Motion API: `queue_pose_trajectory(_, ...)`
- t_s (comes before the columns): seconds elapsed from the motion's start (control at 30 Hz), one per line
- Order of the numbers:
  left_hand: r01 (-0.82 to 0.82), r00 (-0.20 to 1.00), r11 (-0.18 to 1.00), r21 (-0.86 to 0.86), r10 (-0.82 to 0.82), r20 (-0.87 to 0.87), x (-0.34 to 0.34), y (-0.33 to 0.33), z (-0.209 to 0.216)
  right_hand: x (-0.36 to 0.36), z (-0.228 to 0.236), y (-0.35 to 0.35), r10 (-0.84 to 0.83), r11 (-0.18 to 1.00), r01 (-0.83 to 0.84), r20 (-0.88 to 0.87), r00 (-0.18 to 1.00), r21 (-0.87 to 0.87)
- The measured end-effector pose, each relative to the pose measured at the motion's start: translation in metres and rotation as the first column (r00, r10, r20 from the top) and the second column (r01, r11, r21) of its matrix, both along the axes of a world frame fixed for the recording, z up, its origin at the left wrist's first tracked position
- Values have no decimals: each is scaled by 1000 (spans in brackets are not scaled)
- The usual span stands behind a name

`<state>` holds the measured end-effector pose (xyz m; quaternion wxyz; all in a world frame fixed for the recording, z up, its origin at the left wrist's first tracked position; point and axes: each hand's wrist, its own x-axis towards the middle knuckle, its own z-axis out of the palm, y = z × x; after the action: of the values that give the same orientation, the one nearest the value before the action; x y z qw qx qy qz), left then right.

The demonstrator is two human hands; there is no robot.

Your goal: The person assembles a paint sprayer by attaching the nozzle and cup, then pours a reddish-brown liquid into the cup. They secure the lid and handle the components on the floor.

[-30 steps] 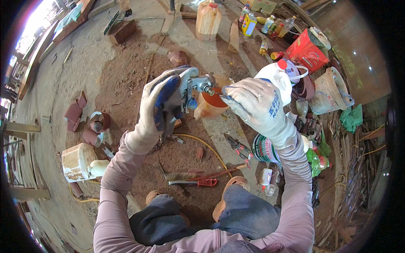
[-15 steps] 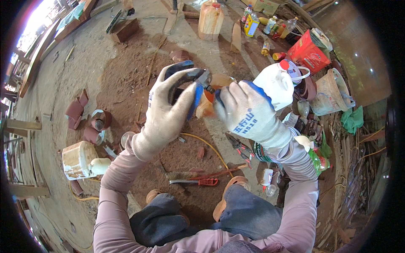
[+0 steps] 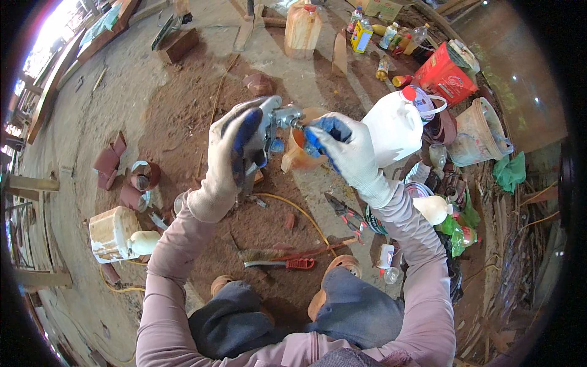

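Note:
My left hand (image 3: 235, 137), in a white glove with blue-black coated fingers, is closed round a silver metal tool (image 3: 270, 117) that looks like a spray gun. Part of its body is hidden by the glove. A short metal fitting (image 3: 296, 124) sticks out of it to the right. My right hand (image 3: 345, 144), gloved alike, pinches at the fitting's end; its fingertips cover what they grip. Behind and below the fitting stands an orange-stained cut plastic container (image 3: 299, 158), partly hidden by the hands.
A white jug (image 3: 394, 128) with a red cap stands right of my right hand, near a red box (image 3: 446, 73) and a stained bucket (image 3: 480, 134). Pliers (image 3: 347, 217) and a red-handled brush (image 3: 299, 263) lie before my feet. A yellow hose (image 3: 299, 211) crosses the dirt.
My left hand has turned, so more of the metal tool shows. My right hand has rotated and moved slightly right, its fingers now pinching at the fitting.

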<state>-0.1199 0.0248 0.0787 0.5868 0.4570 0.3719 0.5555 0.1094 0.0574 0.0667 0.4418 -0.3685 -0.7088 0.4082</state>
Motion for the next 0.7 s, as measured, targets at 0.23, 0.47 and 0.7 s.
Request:
queue_pose_trajectory(0.23, -45, 998, 977, 210, 34, 55, 5, 9, -22, 10, 25, -14, -226, 923, 197, 53, 973, 330)
queue_pose_trajectory(0.47, -48, 999, 978, 205, 45, 22, 3, 8, -15, 26, 38, -15, -347, 700, 23, 312, 884, 714)
queue_pose_trajectory(0.7, -47, 999, 964, 261, 41, 28, 11, -1, 1, 16, 30, -19, -520, 410, -182, 393, 758, 894)
